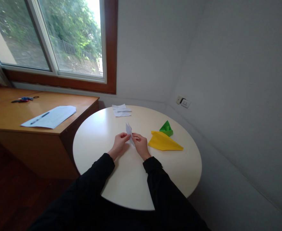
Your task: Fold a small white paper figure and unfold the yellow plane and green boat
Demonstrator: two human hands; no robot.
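A small folded white paper (129, 129) stands upright above the middle of the round table, pinched from both sides. My left hand (119, 143) is closed on its left side, thumb and fingers pressed together. On the right side my right hand (141, 144) grips the same paper near its lower part. Pointed tips show at the paper's top; its lower part is partly hidden by my fingers. Just right of my right hand lies a yellow paper plane (165, 141). Behind it sits a folded green paper (166, 128), its exact shape unclear.
Creased white paper sheets (121, 110) lie at the far edge of the round white table (93, 138). To the left, a wooden desk (83, 98) carries white paper (59, 116) with a black pen (40, 118) on it, and scissors (25, 99). A wall socket (185, 103) is at right.
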